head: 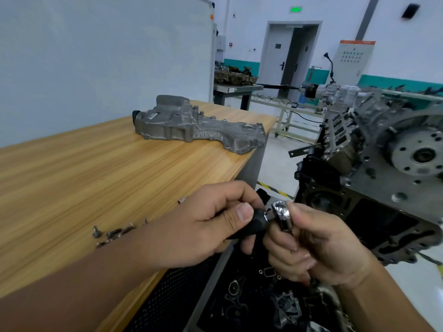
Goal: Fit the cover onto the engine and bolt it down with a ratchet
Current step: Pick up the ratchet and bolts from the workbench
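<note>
The grey cast cover (191, 125) lies flat on the far end of the wooden table (96, 178), untouched. The engine (378, 173) stands on its stand at the right, its bolt face turned toward me. Between table and engine, my right hand (318, 248) grips the chrome ratchet (281, 213) by its handle, thumb against the head. My left hand (211, 226) holds a black socket (254, 224) pushed against the ratchet head. Several bolts (112, 233) lie on the table beside my left wrist.
Below the hands, dark engine parts and gaskets (275, 300) lie on a low black surface. A black mesh panel (177, 291) hangs under the table edge. Behind stand a white board (107, 56), another bench with an engine part (235, 76), and a gearbox (335, 92).
</note>
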`<act>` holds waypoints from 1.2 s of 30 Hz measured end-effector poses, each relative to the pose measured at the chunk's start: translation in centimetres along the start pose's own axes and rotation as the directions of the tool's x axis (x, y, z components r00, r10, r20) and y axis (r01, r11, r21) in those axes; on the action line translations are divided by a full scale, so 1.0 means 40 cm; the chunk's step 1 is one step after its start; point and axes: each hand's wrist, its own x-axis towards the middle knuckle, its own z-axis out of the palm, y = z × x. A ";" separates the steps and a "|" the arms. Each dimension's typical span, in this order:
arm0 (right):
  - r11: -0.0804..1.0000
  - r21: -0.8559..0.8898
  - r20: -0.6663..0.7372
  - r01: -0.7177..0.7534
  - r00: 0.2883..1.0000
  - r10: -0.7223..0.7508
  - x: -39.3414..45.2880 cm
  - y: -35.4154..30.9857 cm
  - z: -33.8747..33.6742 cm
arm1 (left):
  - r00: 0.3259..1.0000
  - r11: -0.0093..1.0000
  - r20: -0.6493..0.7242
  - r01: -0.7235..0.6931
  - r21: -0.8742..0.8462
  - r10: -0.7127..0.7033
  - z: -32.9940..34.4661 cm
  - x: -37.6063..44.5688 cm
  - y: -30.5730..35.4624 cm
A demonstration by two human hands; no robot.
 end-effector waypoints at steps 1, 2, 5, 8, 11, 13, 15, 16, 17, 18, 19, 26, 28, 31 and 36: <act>1.000 -0.017 -0.042 0.021 0.999 -0.022 -0.005 0.001 0.003 | 0.996 0.992 -0.041 -0.072 0.104 0.077 0.006 0.005 -0.002; 0.999 -0.025 -0.078 0.034 0.996 -0.035 -0.007 0.005 0.008 | 0.982 0.951 -0.076 -0.148 0.272 0.175 0.008 0.008 -0.004; 0.996 0.024 -0.134 0.087 0.988 -0.083 -0.004 0.022 0.033 | 0.904 0.710 -0.073 -0.278 0.647 0.421 0.011 0.009 -0.005; 0.988 0.071 -0.212 0.141 0.970 -0.123 0.011 0.035 0.056 | 0.881 0.672 -0.099 -0.275 0.687 0.462 0.006 0.007 0.004; 0.991 0.030 -0.456 0.130 0.884 -0.102 0.038 0.052 0.072 | 0.947 0.701 -0.083 -0.167 0.693 0.309 -0.003 0.019 0.016; 0.982 -0.107 -0.600 0.155 0.777 -0.188 0.060 0.070 0.080 | 0.986 0.735 -0.036 -0.099 0.670 0.165 -0.010 0.033 0.029; 0.953 -0.241 -0.682 0.182 0.667 -0.300 0.078 0.083 0.085 | 0.991 0.765 -0.062 -0.054 0.642 0.122 -0.063 0.038 0.035; 0.946 -0.260 -0.734 0.191 0.598 -0.323 0.080 0.084 0.081 | 0.982 0.753 -0.137 -0.007 0.658 0.128 -0.112 0.038 0.036; 0.947 -0.242 -0.788 0.210 0.527 -0.318 0.078 0.085 0.072 | 0.962 0.720 -0.242 0.079 0.689 0.126 -0.169 0.030 0.035; 0.949 -0.201 -0.833 0.244 0.467 -0.296 0.073 0.085 0.059 | 0.935 0.644 -0.344 0.207 0.736 0.092 -0.227 0.020 0.029; 0.946 -0.153 -0.866 0.287 0.423 -0.268 0.066 0.085 0.046 | 0.913 0.511 -0.408 0.352 0.784 -0.002 -0.276 0.008 0.010; 0.940 0.009 -0.926 0.342 0.357 -0.122 0.060 0.123 0.031 | 0.840 0.321 -0.362 0.501 0.804 -0.404 -0.236 0.008 -0.134; 0.942 0.038 -0.936 0.334 0.343 -0.084 0.068 0.127 0.035 | 0.827 0.306 -0.413 0.535 0.788 -0.381 -0.222 0.026 -0.139; 0.926 0.088 -0.943 0.367 0.330 -0.041 0.076 0.135 0.034 | 0.811 0.276 -0.437 0.555 0.784 -0.390 -0.205 0.040 -0.152; 0.897 0.123 -0.928 0.425 0.369 -0.047 0.086 0.138 0.058 | 0.705 0.850 -0.655 0.495 0.178 -0.273 -0.193 0.039 -0.116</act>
